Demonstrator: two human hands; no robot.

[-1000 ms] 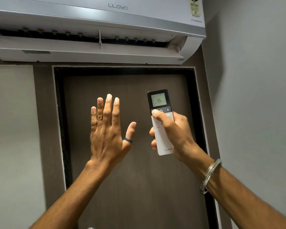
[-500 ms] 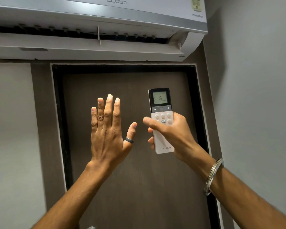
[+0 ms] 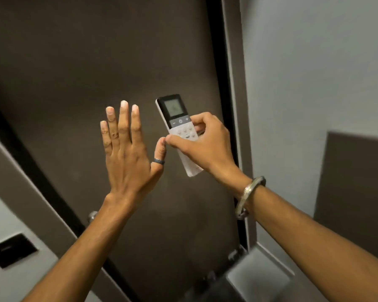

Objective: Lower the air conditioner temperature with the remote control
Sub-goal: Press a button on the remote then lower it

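— Head view: what is the right hand [image 3: 207, 144] doing?

— It is gripping the remote control [image 3: 179, 131] in front of the dark door [image 3: 74, 73], its long axis tilting up and leftward, screen end uppermost. The thumb is lying at the keypad's edge, off the buttons.

— And the left hand [image 3: 127, 149]?

— It is spreading open and empty just beside the remote, its thumb nearly touching the right thumb. The air conditioner is not showing, so re-aiming looks necessary.
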